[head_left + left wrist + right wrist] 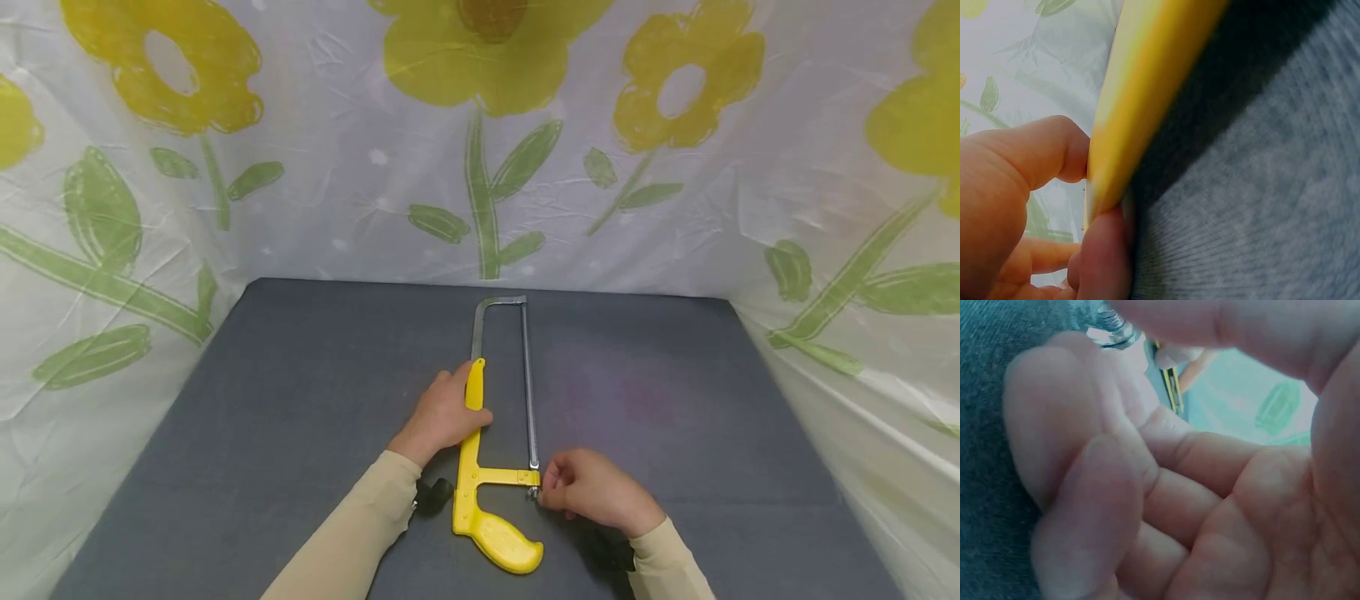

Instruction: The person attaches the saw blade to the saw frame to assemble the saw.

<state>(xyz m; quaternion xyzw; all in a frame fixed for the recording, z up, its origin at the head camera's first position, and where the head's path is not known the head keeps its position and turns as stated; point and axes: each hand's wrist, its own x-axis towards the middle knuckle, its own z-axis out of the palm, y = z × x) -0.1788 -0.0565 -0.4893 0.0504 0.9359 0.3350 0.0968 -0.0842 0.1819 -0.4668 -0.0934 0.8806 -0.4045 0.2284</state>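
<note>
A hacksaw with a yellow frame [468,454] and a yellow handle [506,546] lies on the dark table, its handle toward me. My left hand [442,417] grips the yellow frame about halfway along, and in the left wrist view the thumb and fingers [1107,253] pinch its edge. At the near end of the blade [528,383], my right hand [592,487] has its thumb and curled fingertips on the wing nut [533,492]. A threaded screw [1109,319] shows between thumb and fingers in the right wrist view; the fingers partly hide the nut.
The dark grey table cover [337,350] extends around the saw on all sides. White cloth walls [330,183] with printed yellow flowers enclose the table at the back and both sides. Dark wrist-worn devices [433,497] sit under both forearms.
</note>
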